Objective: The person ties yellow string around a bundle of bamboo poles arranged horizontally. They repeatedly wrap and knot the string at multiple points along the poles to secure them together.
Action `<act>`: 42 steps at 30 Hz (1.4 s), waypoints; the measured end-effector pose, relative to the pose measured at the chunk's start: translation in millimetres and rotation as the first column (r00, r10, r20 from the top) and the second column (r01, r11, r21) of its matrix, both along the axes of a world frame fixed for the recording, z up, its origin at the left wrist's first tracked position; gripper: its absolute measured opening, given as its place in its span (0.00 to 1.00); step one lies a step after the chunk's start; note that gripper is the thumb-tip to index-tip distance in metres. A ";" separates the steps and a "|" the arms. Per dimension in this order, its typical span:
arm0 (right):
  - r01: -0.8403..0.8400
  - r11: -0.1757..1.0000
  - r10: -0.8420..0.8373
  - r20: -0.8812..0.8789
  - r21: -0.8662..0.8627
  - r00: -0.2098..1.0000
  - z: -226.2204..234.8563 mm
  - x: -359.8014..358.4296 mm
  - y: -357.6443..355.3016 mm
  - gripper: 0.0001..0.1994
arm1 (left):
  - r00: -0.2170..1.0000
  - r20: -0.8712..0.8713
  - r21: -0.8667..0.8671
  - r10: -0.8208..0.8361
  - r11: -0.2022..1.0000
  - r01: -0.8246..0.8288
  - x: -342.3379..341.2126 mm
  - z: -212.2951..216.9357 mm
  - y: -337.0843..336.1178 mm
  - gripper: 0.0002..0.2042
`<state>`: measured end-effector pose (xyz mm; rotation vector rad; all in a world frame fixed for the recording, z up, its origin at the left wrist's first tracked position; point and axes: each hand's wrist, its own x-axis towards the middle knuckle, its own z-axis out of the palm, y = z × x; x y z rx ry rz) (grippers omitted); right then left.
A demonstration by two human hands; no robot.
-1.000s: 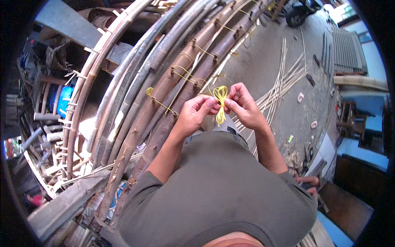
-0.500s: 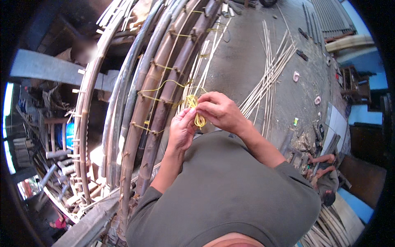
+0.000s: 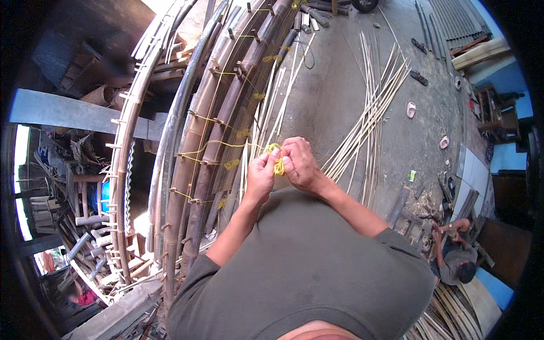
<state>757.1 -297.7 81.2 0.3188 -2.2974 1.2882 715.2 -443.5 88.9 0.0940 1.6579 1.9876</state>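
In front of my chest, both hands are closed on a small looped bundle of yellow cord (image 3: 279, 168). My left hand (image 3: 261, 180) pinches its left side with the thumb on top. My right hand (image 3: 300, 165) has its fingers curled at the bundle's right side, close against the left. A strand of the cord runs left from the bundle to a dark bamboo pole (image 3: 212, 148) and the browner bamboo pole (image 3: 180, 161) beside it. Yellow cord crosses between short pegs on these poles at several places, and small yellow bundles hang along the right side.
Thin bamboo strips (image 3: 368, 113) lie crossed on the concrete floor at right. More poles and a pegged bamboo frame (image 3: 120, 170) stand at left. A co-worker (image 3: 458, 263) sits at the lower right. Pink slippers (image 3: 411, 110) lie farther right.
My hands have drawn closer together, and the right fingers have curled in tighter. The strand to the poles now hangs lower and straighter. The view has shifted slightly.
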 end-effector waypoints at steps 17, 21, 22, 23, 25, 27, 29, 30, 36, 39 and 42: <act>-0.321 0.775 0.521 0.262 -0.545 0.813 3.5 5.2 42.5 0.07 | 0.869 -0.329 -0.202 0.369 0.872 -0.446 -7.0 -6.5 40.4 0.15; -0.056 0.639 0.514 0.372 -0.767 0.773 1.2 -12.6 48.1 0.08 | 0.865 -0.321 -0.147 0.385 0.882 -0.447 -11.8 11.7 40.2 0.14; -0.010 0.568 0.528 0.355 -0.823 0.772 0.9 -18.3 52.7 0.09 | 0.856 -0.350 -0.105 0.380 0.892 -0.439 -14.9 11.2 39.9 0.14; -0.003 0.568 0.528 0.361 -0.823 0.768 4.6 -24.7 58.9 0.09 | 0.853 -0.374 -0.095 0.363 0.900 -0.425 -15.8 15.9 39.6 0.14; -0.045 0.610 0.559 0.391 -0.791 0.731 9.1 -31.6 61.3 0.09 | 0.833 -0.404 -0.091 0.377 0.890 -0.447 -12.9 19.9 40.0 0.13; -0.146 0.684 0.602 0.438 -0.715 0.668 12.2 -36.6 60.5 0.09 | 0.826 -0.419 -0.079 0.378 0.891 -0.447 -14.0 18.3 39.2 0.13; -0.173 0.720 0.585 0.453 -0.672 0.673 11.4 -39.4 42.2 0.13 | 0.854 -0.374 -0.088 0.361 0.903 -0.421 -11.5 23.3 39.5 0.13; -0.190 0.737 0.578 0.459 -0.649 0.675 14.0 -40.3 32.6 0.14 | 0.866 -0.353 -0.092 0.355 0.908 -0.410 -11.9 25.6 39.0 0.13; -0.201 0.857 0.434 0.452 -0.475 0.779 20.2 -38.0 10.0 0.14 | 0.814 -0.255 0.092 0.522 0.851 -0.517 -28.4 1.7 18.8 0.13; -0.208 0.861 0.457 0.524 -0.465 0.719 22.8 -30.8 11.6 0.14 | 0.791 -0.021 0.177 0.611 0.781 -0.599 -26.3 -9.7 13.0 0.13; -0.238 0.884 0.451 0.595 -0.403 0.666 21.5 -33.5 11.2 0.14 | 0.754 0.044 0.163 0.655 0.740 -0.652 -27.4 -7.0 15.6 0.13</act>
